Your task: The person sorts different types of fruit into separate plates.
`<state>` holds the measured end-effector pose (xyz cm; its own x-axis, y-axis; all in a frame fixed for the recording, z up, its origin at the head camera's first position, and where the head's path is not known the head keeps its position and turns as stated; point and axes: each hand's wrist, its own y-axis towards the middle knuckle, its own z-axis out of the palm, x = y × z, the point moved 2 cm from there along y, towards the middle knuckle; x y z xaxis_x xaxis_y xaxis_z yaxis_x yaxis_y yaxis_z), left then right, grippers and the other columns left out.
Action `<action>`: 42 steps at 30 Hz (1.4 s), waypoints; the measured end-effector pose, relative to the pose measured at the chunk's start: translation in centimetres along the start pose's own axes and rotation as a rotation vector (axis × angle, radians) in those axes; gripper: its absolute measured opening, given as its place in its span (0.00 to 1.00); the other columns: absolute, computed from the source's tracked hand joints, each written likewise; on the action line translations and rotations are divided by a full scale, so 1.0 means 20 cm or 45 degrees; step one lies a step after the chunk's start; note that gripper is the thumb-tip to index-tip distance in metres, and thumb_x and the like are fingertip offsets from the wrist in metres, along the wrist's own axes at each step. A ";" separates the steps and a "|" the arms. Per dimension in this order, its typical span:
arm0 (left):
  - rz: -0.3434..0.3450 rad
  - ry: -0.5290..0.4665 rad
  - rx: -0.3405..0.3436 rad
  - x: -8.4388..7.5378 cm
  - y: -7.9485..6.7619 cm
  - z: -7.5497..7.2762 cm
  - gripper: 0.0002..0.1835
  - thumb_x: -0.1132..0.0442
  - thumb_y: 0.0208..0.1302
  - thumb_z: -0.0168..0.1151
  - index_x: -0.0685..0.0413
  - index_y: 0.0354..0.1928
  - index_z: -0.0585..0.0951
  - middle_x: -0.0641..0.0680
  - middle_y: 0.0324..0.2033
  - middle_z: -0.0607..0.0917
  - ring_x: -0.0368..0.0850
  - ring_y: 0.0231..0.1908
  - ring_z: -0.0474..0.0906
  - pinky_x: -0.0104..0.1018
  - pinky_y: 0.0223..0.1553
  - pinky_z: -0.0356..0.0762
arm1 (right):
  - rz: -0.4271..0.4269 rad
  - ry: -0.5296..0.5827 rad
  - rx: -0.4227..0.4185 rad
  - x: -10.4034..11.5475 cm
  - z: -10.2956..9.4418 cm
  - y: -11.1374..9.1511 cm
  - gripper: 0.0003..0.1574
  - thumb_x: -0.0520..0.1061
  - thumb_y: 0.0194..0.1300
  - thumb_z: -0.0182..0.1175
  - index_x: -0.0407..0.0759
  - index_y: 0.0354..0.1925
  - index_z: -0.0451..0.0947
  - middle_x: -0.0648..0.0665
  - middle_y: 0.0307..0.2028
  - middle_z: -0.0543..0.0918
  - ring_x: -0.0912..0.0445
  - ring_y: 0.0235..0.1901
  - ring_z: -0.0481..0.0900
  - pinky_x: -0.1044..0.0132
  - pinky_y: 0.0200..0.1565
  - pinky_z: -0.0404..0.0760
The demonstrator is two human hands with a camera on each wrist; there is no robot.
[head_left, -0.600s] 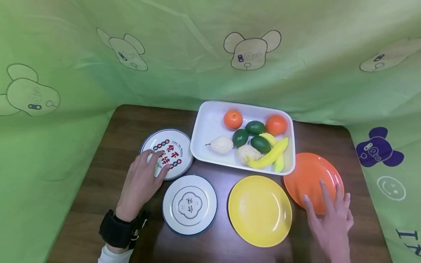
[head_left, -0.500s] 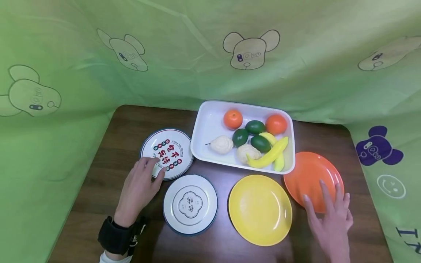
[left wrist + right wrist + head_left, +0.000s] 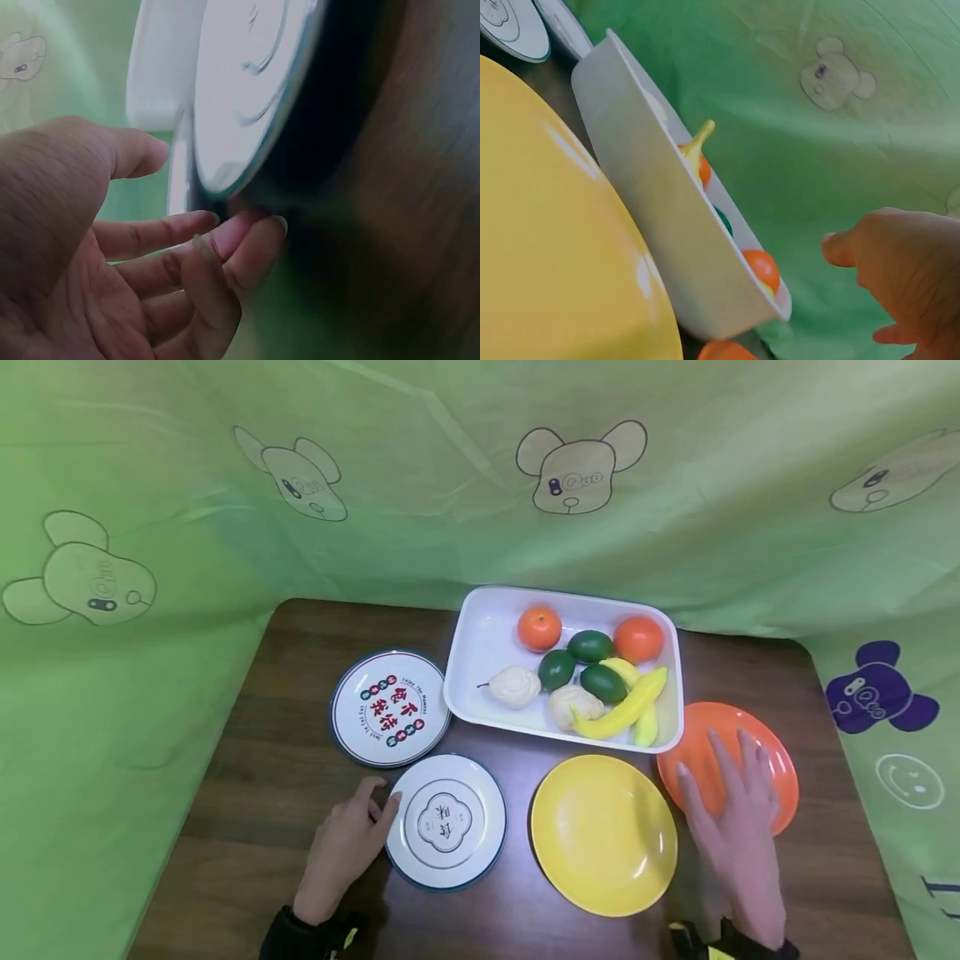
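My left hand [image 3: 348, 839] is at the left edge of a white blue-rimmed plate [image 3: 480, 827] with a flower-shaped emblem. In the left wrist view, its fingers bend loosely close to the rim of that plate [image 3: 232, 112], thumb apart, holding nothing. Behind it lies a white plate with red lettering [image 3: 352, 710]. My right hand [image 3: 738, 818] spreads its fingers over the orange plate [image 3: 782, 777], covering part of it. Between the hands sits a yellow plate [image 3: 603, 835]. The right wrist view shows my right thumb and part of the hand [image 3: 915, 277], gripping nothing.
A white tray [image 3: 483, 643] stands at the back, overlapping the orange plate's edge in the head view. It holds tomato-like orange-red fruits [image 3: 540, 628], green oval fruits [image 3: 590, 647], pale wrinkled pieces [image 3: 514, 687] and bananas [image 3: 630, 706]. Green printed cloth [image 3: 420, 527] surrounds the wooden table [image 3: 247, 793].
My left hand has left the plate with red lettering and come down toward the front, to the emblem plate. My right hand has shifted slightly forward and left over the orange plate.
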<state>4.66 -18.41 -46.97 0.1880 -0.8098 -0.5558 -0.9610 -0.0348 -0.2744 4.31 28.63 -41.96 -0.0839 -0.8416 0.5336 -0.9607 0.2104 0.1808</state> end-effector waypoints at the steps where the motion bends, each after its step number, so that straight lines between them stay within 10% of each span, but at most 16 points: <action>1: -0.002 -0.030 0.016 0.00 0.00 0.02 0.21 0.50 0.74 0.61 0.54 0.61 0.75 0.48 0.25 0.79 0.38 0.22 0.72 0.33 0.24 0.69 | -0.061 0.015 -0.010 0.01 0.00 0.03 0.41 0.50 0.70 0.64 0.43 0.75 0.64 0.32 0.79 0.53 0.30 0.79 0.44 0.23 0.70 0.41; 11: 0.010 -0.124 0.034 0.01 0.04 0.11 0.22 0.56 0.73 0.62 0.55 0.64 0.71 0.55 0.36 0.86 0.40 0.29 0.79 0.33 0.27 0.74 | -0.616 -0.202 0.360 0.12 0.09 0.51 0.56 0.41 0.46 0.83 0.49 0.71 0.70 0.32 0.65 0.73 0.34 0.68 0.65 0.29 0.64 0.65; 20: 0.023 -0.098 0.050 0.01 0.07 0.11 0.22 0.56 0.74 0.61 0.55 0.64 0.71 0.54 0.31 0.84 0.39 0.23 0.76 0.32 0.22 0.71 | -0.989 -0.326 0.706 0.17 0.28 0.63 0.41 0.46 0.48 0.83 0.53 0.61 0.81 0.40 0.51 0.79 0.44 0.49 0.76 0.48 0.51 0.79; 42: 0.036 -0.102 0.043 0.00 0.09 0.12 0.24 0.50 0.73 0.61 0.52 0.64 0.70 0.56 0.31 0.87 0.37 0.23 0.80 0.31 0.22 0.74 | -1.160 -0.468 0.730 0.06 0.38 0.75 0.30 0.49 0.62 0.68 0.44 0.61 0.78 0.41 0.54 0.84 0.43 0.56 0.80 0.40 0.65 0.71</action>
<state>3.49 -16.95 -49.33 0.1776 -0.7609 -0.6241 -0.9590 0.0086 -0.2833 -12.19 26.96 -44.95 0.7259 -0.6796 0.1055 -0.6753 -0.7334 -0.0778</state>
